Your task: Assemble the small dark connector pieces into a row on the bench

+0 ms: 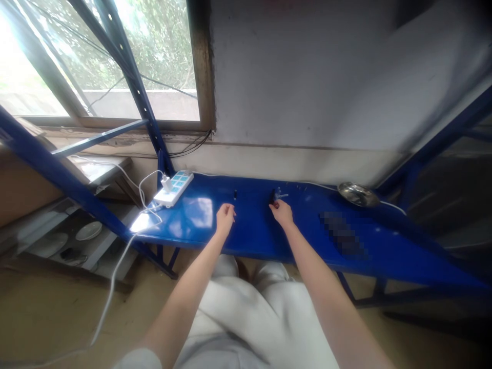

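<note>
Over the blue tabletop [246,225], my left hand [225,219] is closed, thumb and fingers pressed together; whether anything is between them is too small to make out. Just beyond it lies a small black piece [235,195] on the table. My right hand [283,212] is closed, its fingertips pinching a small dark object [272,197] whose kind I cannot tell. Touching or just behind those fingertips are small clear plastic pieces [281,195]. My fingers partly hide the dark object.
A white power strip [175,188] with a plugged-in adapter stands at the table's left end, its cable hanging down. A shiny metal bowl [357,195] sits at the back right. Nearer lies a dark pixelated item [344,236]. Blue rack posts [134,87] flank the table.
</note>
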### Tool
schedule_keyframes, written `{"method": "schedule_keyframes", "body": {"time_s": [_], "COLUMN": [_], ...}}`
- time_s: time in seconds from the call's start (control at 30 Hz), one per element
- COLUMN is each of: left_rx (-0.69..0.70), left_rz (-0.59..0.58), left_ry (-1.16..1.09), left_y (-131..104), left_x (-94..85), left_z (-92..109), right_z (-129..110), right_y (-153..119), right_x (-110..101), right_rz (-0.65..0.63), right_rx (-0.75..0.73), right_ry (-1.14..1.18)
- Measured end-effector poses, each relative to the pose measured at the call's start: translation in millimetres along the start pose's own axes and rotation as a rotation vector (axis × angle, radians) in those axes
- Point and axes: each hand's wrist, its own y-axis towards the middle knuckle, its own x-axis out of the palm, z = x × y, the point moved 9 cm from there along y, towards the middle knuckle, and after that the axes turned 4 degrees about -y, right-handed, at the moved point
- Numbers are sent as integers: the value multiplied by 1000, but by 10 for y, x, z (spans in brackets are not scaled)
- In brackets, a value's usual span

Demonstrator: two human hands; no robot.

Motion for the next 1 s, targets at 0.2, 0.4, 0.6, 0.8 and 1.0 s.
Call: {"method": "schedule_keyframes", "body": {"time_s": [0.2, 0.4, 0.6, 0.8, 1.0], "left_rx": [7, -6, -12, -21, -22], "left_rz": [-9, -12, -20, -29, -31], "left_ry": [27, 43, 39, 34, 30], "left_y": [-1, -18, -15, -19, -25], "left_x": [12, 9, 16, 14, 10], "left_z": [-22, 2, -8, -23, -14], "right_z": [10, 89, 300, 322, 299], "right_y": [30, 49, 55, 31, 57], "right_x": [66, 91, -21, -82, -69], "right_rz": [-45, -97, -39, 56, 62], "right_rx": [29, 71, 174, 150, 113], "right_ry": [-53, -95, -110, -98, -124]}}
